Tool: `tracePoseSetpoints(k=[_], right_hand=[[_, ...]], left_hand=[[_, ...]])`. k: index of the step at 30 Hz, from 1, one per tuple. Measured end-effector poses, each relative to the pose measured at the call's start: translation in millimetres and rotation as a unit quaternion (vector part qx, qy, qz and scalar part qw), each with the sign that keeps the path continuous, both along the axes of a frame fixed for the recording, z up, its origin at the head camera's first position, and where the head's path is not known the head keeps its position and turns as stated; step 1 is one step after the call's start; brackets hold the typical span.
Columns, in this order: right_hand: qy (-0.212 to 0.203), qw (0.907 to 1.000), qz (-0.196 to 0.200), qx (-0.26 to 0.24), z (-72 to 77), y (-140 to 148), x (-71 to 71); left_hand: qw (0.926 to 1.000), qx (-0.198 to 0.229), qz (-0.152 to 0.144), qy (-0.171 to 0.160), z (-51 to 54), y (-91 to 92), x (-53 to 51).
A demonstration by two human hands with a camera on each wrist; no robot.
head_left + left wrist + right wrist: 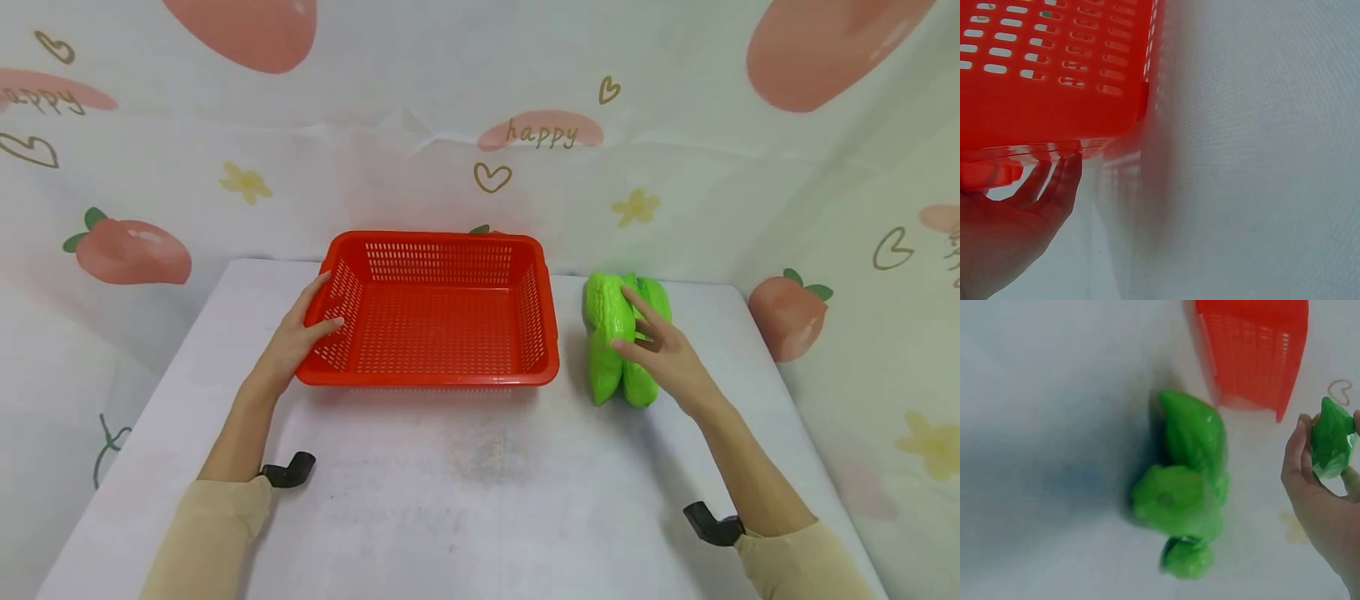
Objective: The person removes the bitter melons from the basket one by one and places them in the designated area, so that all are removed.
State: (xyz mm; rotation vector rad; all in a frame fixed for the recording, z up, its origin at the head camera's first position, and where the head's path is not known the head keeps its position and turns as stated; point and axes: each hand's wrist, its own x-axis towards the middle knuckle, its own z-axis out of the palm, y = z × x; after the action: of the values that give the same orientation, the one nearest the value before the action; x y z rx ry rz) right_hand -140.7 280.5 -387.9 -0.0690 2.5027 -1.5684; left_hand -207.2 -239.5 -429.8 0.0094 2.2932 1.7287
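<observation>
A red slotted plastic basket [427, 378] stands on the white table with nothing inside. My left hand [288, 343] grips its left rim, thumb over the inside; in the left wrist view the fingers of that hand [1016, 231] lie under the rim against the outer wall. Right of the basket, my right hand [667, 354] holds a bright green bitter melon [615, 307] between thumb and fingers, and it appears raised in the right wrist view. Several more bitter melons [1191, 434] lie bunched on the table beneath it, partly hidden by the hand in the head view.
A pale patterned cloth [420, 100] hangs behind the table and along its sides. The table surface [480, 500] stretches in front of the basket. Black wrist mounts [291, 471] sit at both sleeve cuffs.
</observation>
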Motion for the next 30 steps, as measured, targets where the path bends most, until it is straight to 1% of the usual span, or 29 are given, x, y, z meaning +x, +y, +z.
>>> tracePoseSetpoints(k=[8,9,12,15,16,23,26,30], right_hand=[[0.007,1.0000,-0.001,0.001,-11.6,24.3,11.4],[0.009,0.9999,-0.002,0.006,-13.0,27.9,12.4],[0.009,0.9999,-0.009,0.009,-15.5,37.9,14.9],[0.008,0.9994,-0.019,0.026,-18.1,45.7,16.9],[0.008,0.9994,-0.022,0.028,-18.8,48.0,17.7],[0.009,0.9986,-0.025,0.045,-24.7,61.6,23.1],[0.011,0.9980,-0.030,0.054,-26.6,66.4,25.7],[0.015,0.9975,-0.036,0.059,-32.1,73.3,28.1]], left_hand=[[0.9999,-0.014,0.003,0.004,1.2,-1.1,0.1],[0.9999,-0.013,0.002,0.003,4.2,0.4,1.4],[1.0000,-0.005,0.002,-0.001,5.5,1.6,1.1],[1.0000,0.001,0.003,-0.005,8.5,2.9,2.2],[1.0000,0.003,0.004,-0.007,6.9,2.1,1.4],[0.9999,0.006,0.002,-0.010,22.2,8.9,9.8],[0.9999,0.007,0.000,-0.008,25.5,10.8,12.3],[0.9999,0.009,-0.001,-0.007,27.4,12.0,13.8]])
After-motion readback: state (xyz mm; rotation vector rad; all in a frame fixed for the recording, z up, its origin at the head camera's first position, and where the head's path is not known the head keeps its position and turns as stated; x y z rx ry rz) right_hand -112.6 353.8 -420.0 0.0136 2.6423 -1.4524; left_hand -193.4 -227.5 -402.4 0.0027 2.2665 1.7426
